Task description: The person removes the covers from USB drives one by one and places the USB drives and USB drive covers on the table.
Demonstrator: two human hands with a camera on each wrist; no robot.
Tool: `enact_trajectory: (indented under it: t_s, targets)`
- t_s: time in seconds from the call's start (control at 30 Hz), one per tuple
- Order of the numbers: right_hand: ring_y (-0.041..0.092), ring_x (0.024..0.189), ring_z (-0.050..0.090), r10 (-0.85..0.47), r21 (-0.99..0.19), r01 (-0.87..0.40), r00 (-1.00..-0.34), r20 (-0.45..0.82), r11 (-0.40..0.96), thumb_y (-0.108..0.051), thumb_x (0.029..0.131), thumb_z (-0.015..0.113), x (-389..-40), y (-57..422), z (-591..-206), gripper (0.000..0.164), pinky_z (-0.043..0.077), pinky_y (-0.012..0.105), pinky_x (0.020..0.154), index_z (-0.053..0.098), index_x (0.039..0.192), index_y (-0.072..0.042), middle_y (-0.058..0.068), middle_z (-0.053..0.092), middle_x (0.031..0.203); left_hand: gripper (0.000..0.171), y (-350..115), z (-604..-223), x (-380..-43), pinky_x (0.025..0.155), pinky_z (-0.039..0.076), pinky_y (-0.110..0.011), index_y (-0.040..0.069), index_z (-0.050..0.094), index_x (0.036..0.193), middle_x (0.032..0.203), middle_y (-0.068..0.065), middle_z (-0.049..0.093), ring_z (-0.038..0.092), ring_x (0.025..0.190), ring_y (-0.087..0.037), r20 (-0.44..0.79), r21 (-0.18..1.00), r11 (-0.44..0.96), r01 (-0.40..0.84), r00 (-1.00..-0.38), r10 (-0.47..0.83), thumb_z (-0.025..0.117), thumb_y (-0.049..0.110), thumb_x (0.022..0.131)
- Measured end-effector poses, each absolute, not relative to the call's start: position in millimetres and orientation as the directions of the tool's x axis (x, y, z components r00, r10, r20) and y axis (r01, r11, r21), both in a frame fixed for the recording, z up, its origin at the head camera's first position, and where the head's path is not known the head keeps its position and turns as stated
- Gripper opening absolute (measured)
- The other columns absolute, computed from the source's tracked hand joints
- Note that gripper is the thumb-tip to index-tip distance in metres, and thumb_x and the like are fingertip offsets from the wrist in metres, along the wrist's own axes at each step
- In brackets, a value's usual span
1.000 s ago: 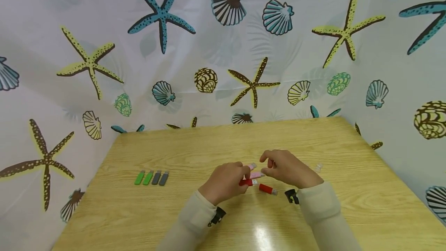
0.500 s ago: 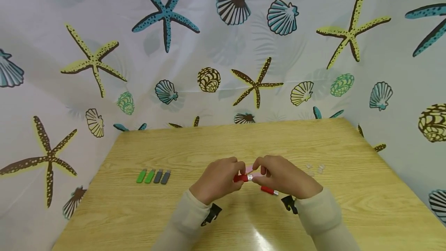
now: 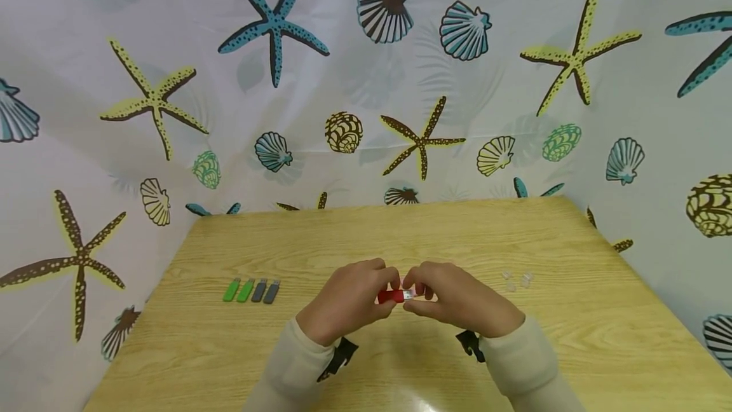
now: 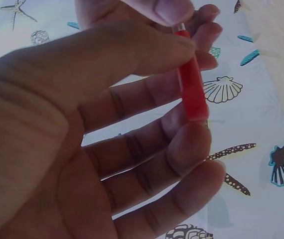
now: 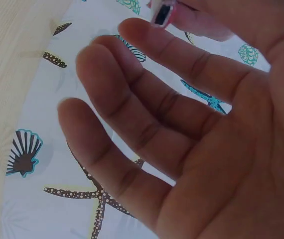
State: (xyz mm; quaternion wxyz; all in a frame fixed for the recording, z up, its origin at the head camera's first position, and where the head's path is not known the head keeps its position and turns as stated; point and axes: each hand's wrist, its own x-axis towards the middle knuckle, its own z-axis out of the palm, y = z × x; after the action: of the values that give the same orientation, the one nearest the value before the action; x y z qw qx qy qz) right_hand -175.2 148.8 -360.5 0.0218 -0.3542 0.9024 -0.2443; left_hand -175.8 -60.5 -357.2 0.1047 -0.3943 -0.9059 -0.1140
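Observation:
A red USB flash drive (image 3: 390, 296) is held between both hands at the middle of the table. My left hand (image 3: 350, 301) pinches its body between thumb and fingers; in the left wrist view the red drive (image 4: 194, 92) tilts slightly, other fingers loosely curled beneath. At the metal plug end, my right hand (image 3: 462, 297) pinches with thumb and index finger. The right wrist view shows the metal plug (image 5: 162, 14) nearly end-on at the index fingertip, with the other fingers loosely bent. Pink flash drives behind are mostly hidden by the hands.
Two green flash drives (image 3: 246, 290) and two grey ones (image 3: 271, 292) lie in a row at the left of the wooden table (image 3: 320, 240). Small clear caps (image 3: 527, 280) lie to the right. A shell-patterned cloth (image 3: 354, 189) hangs behind and beside the table.
My left hand has lifted the red flash drive off the table. My right hand has come in from the right and taken its plug end. The second red drive is now covered.

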Motion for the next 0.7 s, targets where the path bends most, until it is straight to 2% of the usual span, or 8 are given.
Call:
enact_trajectory:
  t_s: [0.7]
  targets:
    - [0.002, 0.068, 0.051, -0.695, -0.455, -0.669, -0.706, 0.139, 0.588, -0.022, 0.089, 0.068, -172.0, 142.2, -359.2, 0.008, 0.049, 0.022, 0.062, 0.071, 0.093, -0.015, -0.012, 0.059, 0.080, 0.018, -63.6, -353.7, -170.3, 0.056, 0.047, -0.018, 0.015, 0.071, 0.095, 0.081, 0.004, 0.061, 0.052, 0.063, -0.003, 0.250, 0.116, 0.658, 0.744, -0.663, 0.706, 0.077, 0.022, 0.080]
